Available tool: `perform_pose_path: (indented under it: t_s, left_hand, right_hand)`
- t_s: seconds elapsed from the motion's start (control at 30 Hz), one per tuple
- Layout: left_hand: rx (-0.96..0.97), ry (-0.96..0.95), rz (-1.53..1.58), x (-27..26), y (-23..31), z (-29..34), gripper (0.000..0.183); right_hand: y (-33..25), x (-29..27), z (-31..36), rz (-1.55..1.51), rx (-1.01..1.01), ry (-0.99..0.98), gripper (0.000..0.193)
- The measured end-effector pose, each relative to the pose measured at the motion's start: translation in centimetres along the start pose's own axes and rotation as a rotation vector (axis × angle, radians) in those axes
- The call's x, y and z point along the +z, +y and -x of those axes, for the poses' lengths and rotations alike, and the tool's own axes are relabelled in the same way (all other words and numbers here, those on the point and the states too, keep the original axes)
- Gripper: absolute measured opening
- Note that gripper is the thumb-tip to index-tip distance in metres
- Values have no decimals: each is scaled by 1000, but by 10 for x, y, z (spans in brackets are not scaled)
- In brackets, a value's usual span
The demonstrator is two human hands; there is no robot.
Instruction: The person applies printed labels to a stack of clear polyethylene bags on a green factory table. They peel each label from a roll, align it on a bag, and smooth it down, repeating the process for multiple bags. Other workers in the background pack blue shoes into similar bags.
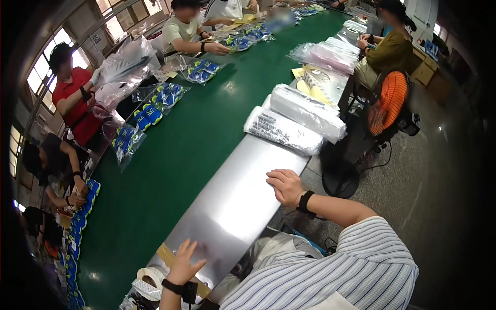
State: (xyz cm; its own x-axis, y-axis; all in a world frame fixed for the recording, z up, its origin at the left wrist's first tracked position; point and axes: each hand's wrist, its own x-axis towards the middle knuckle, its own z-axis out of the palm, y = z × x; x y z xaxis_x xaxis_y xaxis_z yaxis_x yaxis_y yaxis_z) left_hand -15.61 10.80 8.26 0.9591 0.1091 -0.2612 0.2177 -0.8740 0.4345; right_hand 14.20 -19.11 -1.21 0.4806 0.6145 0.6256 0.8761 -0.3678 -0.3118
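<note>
My left hand (184, 261) rests flat with its fingers spread on the near end of a shiny metal ledge (235, 199) that runs along the green conveyor belt (170, 155). My right hand (285, 186) lies on the same ledge's right edge farther up, fingers curled loosely over the rim, holding nothing. Both wrists wear black bands. Beyond my right hand lie two wrapped white bundles (289, 124) on the ledge.
A roll of tape (148, 279) sits by my left hand. Bags of blue shoe insoles (147, 114) line the belt's far side, where several people work. An orange fan (388, 103) stands to the right, behind a seated person (387, 49).
</note>
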Motion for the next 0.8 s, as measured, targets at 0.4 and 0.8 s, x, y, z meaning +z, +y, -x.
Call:
perform_pose_path:
  t_s: [0.4,0.8]
  left_hand:
    - [-101,51,277,54,5,29,57]
    - [-240,164,1069,27,23,21,38]
  right_hand:
    - [75,-34,-68,599,291,-271,77]
    - [55,-25,-100,-794,781,-644,49]
